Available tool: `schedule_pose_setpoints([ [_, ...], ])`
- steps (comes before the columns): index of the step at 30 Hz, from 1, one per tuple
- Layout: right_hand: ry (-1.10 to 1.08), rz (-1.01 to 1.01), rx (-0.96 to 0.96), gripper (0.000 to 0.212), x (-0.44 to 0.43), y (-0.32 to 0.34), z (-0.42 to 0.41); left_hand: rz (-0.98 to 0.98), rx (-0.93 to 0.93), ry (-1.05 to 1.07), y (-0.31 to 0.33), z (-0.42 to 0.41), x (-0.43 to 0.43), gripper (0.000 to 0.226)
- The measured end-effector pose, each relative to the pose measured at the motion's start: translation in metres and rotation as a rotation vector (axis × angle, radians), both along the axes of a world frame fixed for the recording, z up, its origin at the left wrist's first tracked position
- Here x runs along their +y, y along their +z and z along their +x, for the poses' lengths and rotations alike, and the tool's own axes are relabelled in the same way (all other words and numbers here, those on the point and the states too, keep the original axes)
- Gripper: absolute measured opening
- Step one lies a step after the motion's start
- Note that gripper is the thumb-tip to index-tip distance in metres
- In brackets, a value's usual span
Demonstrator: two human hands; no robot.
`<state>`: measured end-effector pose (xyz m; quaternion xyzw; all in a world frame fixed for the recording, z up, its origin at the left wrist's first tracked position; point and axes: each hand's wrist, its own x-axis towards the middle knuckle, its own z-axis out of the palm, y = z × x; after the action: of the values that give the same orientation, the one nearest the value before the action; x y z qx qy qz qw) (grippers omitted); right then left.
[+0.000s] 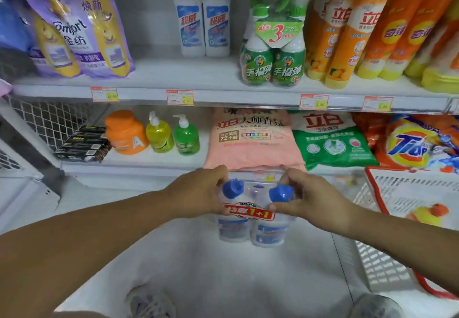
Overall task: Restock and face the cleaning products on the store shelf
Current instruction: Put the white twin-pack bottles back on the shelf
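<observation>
Both hands grip one twin pack of bottles [249, 220] in front of the lower shelf's front edge. Left hand [198, 191] is closed around the left blue cap [232, 189]. Right hand [309, 197] is closed around the right blue cap [280, 193]. A matching pack [201, 17] stands far back on the upper shelf [154, 92]. A white basket [387, 243] sits at the right edge.

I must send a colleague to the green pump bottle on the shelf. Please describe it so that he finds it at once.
Look at the lower shelf, on its left part, left of the pink bag. Three containers stand in a row there: an orange jar, a yellow pump bottle and the green pump bottle. It is the rightmost of the three, nearest the pink bag, and the only green one.
</observation>
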<state>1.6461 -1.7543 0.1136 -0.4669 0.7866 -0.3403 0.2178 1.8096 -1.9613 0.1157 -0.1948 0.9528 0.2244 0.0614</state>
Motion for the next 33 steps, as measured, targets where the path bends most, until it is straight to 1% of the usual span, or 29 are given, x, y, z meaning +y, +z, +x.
schedule_pose_setpoints([
  [2, 0.024, 0.071, 0.025, 0.04, 0.0, -0.031, -0.001, -0.036, -0.054, 0.002, -0.031, -0.001, 0.001, 0.05],
  [6, -0.018, 0.182, -0.045, 0.031, -0.008, -0.086, -0.001, 0.004, -0.125, 0.042, -0.087, -0.003, -0.001, 0.048],
  [9, -0.02, 0.232, -0.048, 0.03, -0.016, -0.114, 0.002, 0.046, -0.138, 0.091, -0.117, 0.001, 0.0, 0.046],
  [14, -0.031, 0.291, -0.042, 0.028, -0.025, -0.14, 0.006, 0.073, -0.133, 0.153, -0.148, 0.0, -0.004, 0.045],
  [19, -0.113, 0.294, -0.049, 0.027, -0.034, -0.144, 0.009, 0.152, -0.078, 0.193, -0.156, -0.006, -0.008, 0.041],
  [22, -0.119, 0.336, -0.1, 0.029, -0.035, -0.14, 0.009, 0.18, -0.114, 0.16, -0.151, -0.005, -0.014, 0.037],
  [24, -0.096, 0.392, -0.118, 0.029, -0.034, -0.137, 0.011, 0.194, -0.169, 0.108, -0.14, -0.003, -0.024, 0.041],
  [27, -0.105, 0.414, -0.175, 0.024, -0.035, -0.124, 0.015, 0.225, -0.182, 0.088, -0.104, -0.005, -0.045, 0.046],
  [29, -0.129, 0.34, -0.18, 0.02, -0.042, -0.104, 0.014, 0.174, -0.072, 0.106, -0.068, -0.013, -0.06, 0.041],
  [31, -0.168, 0.184, -0.127, 0.01, -0.052, -0.077, 0.011, 0.104, 0.11, 0.113, -0.032, -0.025, -0.074, 0.039],
  [33, -0.191, 0.021, -0.081, 0.003, -0.069, -0.044, 0.007, -0.022, 0.275, 0.095, 0.001, -0.037, -0.09, 0.041],
])
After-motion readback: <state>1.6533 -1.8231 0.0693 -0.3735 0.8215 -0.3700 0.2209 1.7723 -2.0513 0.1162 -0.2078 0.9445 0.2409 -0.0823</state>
